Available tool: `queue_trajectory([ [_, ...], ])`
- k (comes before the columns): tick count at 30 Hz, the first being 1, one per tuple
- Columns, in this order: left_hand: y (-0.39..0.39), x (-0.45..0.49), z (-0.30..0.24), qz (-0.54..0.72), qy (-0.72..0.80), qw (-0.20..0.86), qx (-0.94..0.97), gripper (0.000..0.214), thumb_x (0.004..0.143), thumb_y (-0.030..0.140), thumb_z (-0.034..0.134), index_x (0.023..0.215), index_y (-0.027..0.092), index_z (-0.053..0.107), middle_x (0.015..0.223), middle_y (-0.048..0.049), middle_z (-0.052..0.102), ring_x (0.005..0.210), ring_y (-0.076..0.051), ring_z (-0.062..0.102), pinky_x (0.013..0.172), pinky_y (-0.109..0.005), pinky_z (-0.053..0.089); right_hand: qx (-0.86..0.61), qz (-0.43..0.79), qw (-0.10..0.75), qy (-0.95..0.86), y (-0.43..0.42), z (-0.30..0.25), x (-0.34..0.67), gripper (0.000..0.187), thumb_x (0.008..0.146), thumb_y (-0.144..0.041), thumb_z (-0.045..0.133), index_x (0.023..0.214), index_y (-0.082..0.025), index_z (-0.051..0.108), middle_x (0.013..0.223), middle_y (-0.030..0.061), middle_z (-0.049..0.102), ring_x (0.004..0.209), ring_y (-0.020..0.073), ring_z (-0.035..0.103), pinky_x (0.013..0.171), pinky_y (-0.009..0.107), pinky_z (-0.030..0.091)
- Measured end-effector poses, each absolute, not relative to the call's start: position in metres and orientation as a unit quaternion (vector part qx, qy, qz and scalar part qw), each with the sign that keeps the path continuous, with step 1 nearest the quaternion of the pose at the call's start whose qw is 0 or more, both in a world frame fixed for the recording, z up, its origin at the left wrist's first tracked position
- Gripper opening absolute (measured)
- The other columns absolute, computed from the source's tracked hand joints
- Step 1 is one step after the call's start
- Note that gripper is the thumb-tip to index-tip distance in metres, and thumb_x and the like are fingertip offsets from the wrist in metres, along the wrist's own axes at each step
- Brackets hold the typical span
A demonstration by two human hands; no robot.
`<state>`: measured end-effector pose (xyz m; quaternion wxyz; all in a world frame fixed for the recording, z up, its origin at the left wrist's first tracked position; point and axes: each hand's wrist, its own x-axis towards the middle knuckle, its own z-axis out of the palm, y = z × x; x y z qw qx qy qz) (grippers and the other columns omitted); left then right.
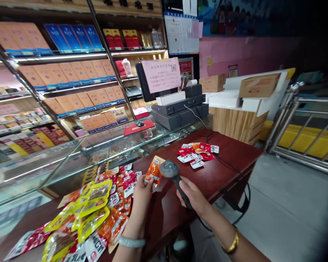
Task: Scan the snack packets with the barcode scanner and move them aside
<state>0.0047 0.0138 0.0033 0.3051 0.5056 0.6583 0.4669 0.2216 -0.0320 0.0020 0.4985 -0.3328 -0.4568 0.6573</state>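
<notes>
My left hand (142, 192) pinches a small orange snack packet (154, 171) and holds it upright above the dark red counter (224, 171). My right hand (192, 196) grips the handle of a black barcode scanner (171, 171), whose head sits right beside the packet. A large heap of yellow, orange and red snack packets (93, 214) lies on the counter to the left of my left hand. A smaller pile of red and white packets (197, 154) lies further along the counter, beyond the scanner.
A glass display case (71, 160) runs along the counter's far side, with shelves of boxed goods (71, 72) behind. A cash register with a monitor (177, 105) stands at the counter's end. Cardboard boxes (258, 85) and a metal railing (303, 123) are to the right.
</notes>
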Motion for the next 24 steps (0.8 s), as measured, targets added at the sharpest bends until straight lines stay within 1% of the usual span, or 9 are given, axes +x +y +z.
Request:
queue_trajectory([
  [3,0.0,-0.01,0.003,0.506,0.648,0.312,0.476,0.051,0.067,0.063,0.07,0.092,0.021,0.056,0.05,0.0085,0.048,0.044,-0.014,0.05,0.047,-0.024,0.035,-0.304,0.665,0.494,-0.47,-0.032,0.006,0.202,0.057,0.085,-0.073,0.057,0.105,-0.019,0.055,0.055,-0.0097,0.048,0.04,0.0082,0.038,0.042,0.022,0.033],
  [7,-0.015,-0.025,0.0,0.533,0.642,0.314,0.453,0.052,0.066,0.064,0.069,0.091,0.021,0.054,0.051,0.0077,0.052,0.044,-0.013,0.049,0.047,-0.024,0.035,-0.285,0.666,0.484,-0.49,-0.03,0.008,0.183,0.053,0.088,-0.072,0.054,0.098,-0.02,0.054,0.056,-0.0088,0.049,0.04,0.0084,0.04,0.042,0.022,0.033],
  [10,-0.024,-0.033,0.0,0.54,0.661,0.303,0.425,0.051,0.067,0.063,0.069,0.089,0.022,0.051,0.047,0.0084,0.051,0.039,-0.011,0.044,0.044,-0.022,0.03,-0.287,0.669,0.47,-0.5,-0.028,0.008,0.172,0.054,0.088,-0.072,0.054,0.1,-0.02,0.055,0.056,-0.0086,0.049,0.04,0.0088,0.041,0.042,0.023,0.033],
  [14,-0.038,-0.042,0.005,0.569,0.653,0.342,0.365,0.049,0.067,0.06,0.071,0.09,0.023,0.047,0.051,0.0064,0.058,0.036,-0.01,0.044,0.039,-0.021,0.029,-0.303,0.677,0.445,-0.501,-0.029,0.01,0.157,0.06,0.084,-0.076,0.056,0.106,-0.02,0.056,0.055,-0.0095,0.049,0.04,0.0086,0.039,0.042,0.023,0.032],
  [17,-0.048,-0.046,0.012,0.617,0.63,0.352,0.313,0.05,0.064,0.052,0.077,0.089,0.023,0.045,0.059,0.0032,0.065,0.041,-0.013,0.056,0.041,-0.021,0.038,-0.299,0.672,0.425,-0.527,-0.031,0.014,0.148,0.058,0.084,-0.078,0.054,0.095,-0.021,0.056,0.054,-0.0095,0.049,0.04,0.008,0.042,0.042,0.022,0.034],
  [19,-0.053,-0.047,0.016,0.658,0.604,0.363,0.267,0.053,0.06,0.04,0.082,0.092,0.025,0.043,0.071,0.0017,0.07,0.054,-0.017,0.068,0.049,-0.023,0.048,-0.291,0.673,0.406,-0.545,-0.03,0.015,0.146,0.059,0.083,-0.079,0.055,0.095,-0.02,0.056,0.054,-0.0096,0.051,0.04,0.0076,0.044,0.043,0.021,0.034],
  [20,-0.054,-0.046,0.017,0.67,0.593,0.373,0.245,0.054,0.059,0.035,0.083,0.094,0.026,0.042,0.076,0.0022,0.072,0.061,-0.018,0.071,0.053,-0.025,0.052,-0.286,0.676,0.401,-0.548,-0.029,0.015,0.147,0.06,0.083,-0.078,0.055,0.096,-0.02,0.056,0.055,-0.01,0.051,0.041,0.0074,0.045,0.044,0.021,0.035],
  [22,-0.055,-0.04,0.019,0.677,0.584,0.388,0.225,0.052,0.058,0.027,0.082,0.092,0.027,0.044,0.075,0.0052,0.069,0.061,-0.017,0.07,0.055,-0.026,0.054,-0.288,0.679,0.404,-0.542,-0.027,0.014,0.153,0.062,0.082,-0.079,0.056,0.098,-0.019,0.057,0.056,-0.0101,0.051,0.041,0.0068,0.045,0.043,0.02,0.035],
  [24,-0.054,-0.027,0.018,0.664,0.576,0.407,0.249,0.046,0.057,0.025,0.082,0.089,0.027,0.048,0.07,0.0066,0.065,0.056,-0.013,0.064,0.053,-0.024,0.052,-0.296,0.675,0.424,-0.527,-0.027,0.012,0.165,0.063,0.082,-0.079,0.057,0.101,-0.019,0.058,0.056,-0.0101,0.05,0.04,0.0067,0.044,0.043,0.02,0.035],
])
